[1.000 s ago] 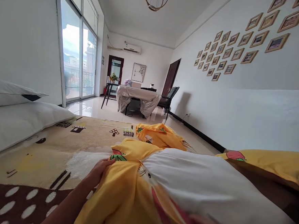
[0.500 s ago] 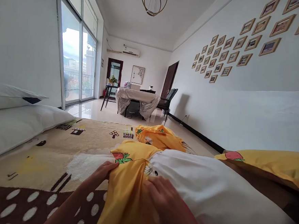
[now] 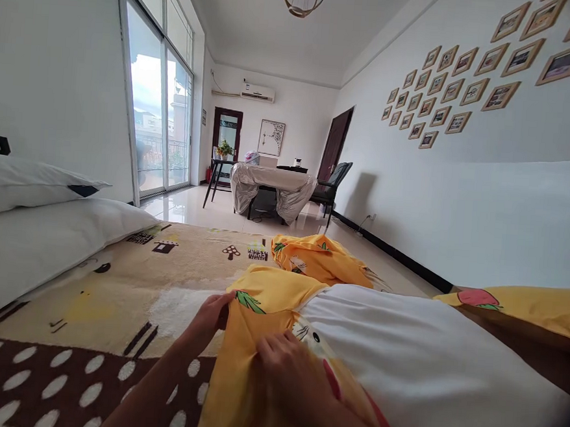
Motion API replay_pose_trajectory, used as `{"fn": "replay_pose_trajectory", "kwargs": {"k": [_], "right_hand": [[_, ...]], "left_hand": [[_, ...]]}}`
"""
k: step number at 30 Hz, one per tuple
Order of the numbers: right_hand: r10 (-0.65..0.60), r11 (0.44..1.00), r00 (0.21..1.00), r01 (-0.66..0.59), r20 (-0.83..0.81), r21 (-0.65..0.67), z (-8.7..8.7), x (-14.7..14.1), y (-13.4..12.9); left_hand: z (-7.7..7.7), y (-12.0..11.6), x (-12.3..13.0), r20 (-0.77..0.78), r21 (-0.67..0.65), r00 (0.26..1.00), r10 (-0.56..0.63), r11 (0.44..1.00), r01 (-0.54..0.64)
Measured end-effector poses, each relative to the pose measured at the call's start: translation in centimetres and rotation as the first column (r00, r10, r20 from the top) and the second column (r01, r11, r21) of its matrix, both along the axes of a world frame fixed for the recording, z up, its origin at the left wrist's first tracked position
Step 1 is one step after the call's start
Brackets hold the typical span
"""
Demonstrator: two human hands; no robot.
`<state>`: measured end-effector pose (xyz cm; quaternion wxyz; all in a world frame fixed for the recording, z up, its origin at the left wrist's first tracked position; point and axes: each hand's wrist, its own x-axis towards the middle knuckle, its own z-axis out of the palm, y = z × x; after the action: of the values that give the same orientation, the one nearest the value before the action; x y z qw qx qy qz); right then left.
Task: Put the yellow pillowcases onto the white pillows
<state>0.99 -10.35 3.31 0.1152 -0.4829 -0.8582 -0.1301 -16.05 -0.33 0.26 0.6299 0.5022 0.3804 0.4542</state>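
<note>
A yellow pillowcase (image 3: 243,341) with a printed green leaf and a cat face covers the left end of a white pillow (image 3: 403,339) on the bed. My left hand (image 3: 213,312) pinches the upper left edge of the pillowcase. Nearer the cat face, my right hand (image 3: 287,360) is closed on a fold of the same cloth, its fingertips partly hidden. The rest of the pillow lies bare to the right. Just beyond it, a crumpled yellow cloth (image 3: 318,258) rests on the patterned blanket (image 3: 128,293).
Two white pillows (image 3: 59,237) are stacked at the left. Another yellow piece (image 3: 541,313) with a strawberry print lies at the right edge. Past the bed stand a covered table (image 3: 272,180), a black chair (image 3: 333,184) and a plant on a stand.
My right hand has moved left over the pillowcase, toward my left hand. More of the cat print shows beside it. The whole view has shifted slightly.
</note>
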Motion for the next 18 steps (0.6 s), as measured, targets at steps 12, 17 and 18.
{"fn": "replay_pose_trajectory", "kwargs": {"k": [12, 17, 18], "right_hand": [[-0.111, 0.976, 0.834, -0.012, -0.540, -0.219, 4.2, 0.0, 2.8], [-0.100, 0.986, 0.806, 0.003, -0.583, -0.165, 3.7, -1.1, 2.9], [-0.091, 0.983, 0.817, -0.017, -0.569, -0.182, 3.6, -1.1, 2.9]], "left_hand": [[1.1, -0.4, -2.9, -0.458, -0.050, 0.782, -0.422, 0.891, 0.451], [-0.5, -0.8, 0.7, -0.348, 0.062, 0.921, -0.174, 0.976, 0.207], [-0.8, -0.7, 1.1, -0.319, 0.079, 0.938, -0.140, 0.982, 0.173]]}}
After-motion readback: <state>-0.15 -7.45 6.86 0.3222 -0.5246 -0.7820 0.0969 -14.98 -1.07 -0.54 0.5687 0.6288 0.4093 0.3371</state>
